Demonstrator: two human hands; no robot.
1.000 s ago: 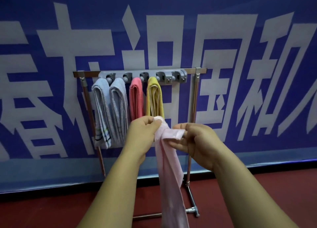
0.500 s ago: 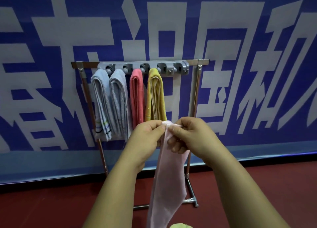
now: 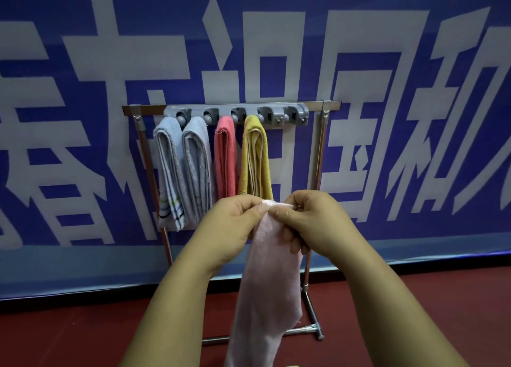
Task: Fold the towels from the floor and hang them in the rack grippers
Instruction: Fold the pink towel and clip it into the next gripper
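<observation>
Metal-framed towel rack [image 3: 322, 156] with grey plastic gripper strip [image 3: 237, 114], standing on dark red floor [image 3: 69, 333] before blue banner [image 3: 276, 49] with white characters. Hung, left to right: pale blue striped-end towel [image 3: 167, 170]; grey terry towel [image 3: 197, 167]; coral pink towel [image 3: 225, 156]; mustard yellow towel [image 3: 255, 159]. Fifth gripper vacant. Left hand [image 3: 231, 225] and right hand [image 3: 315, 223], fingers pinched on top fold of light pink folded towel [image 3: 269, 283], which hangs below them, in front of rack.
</observation>
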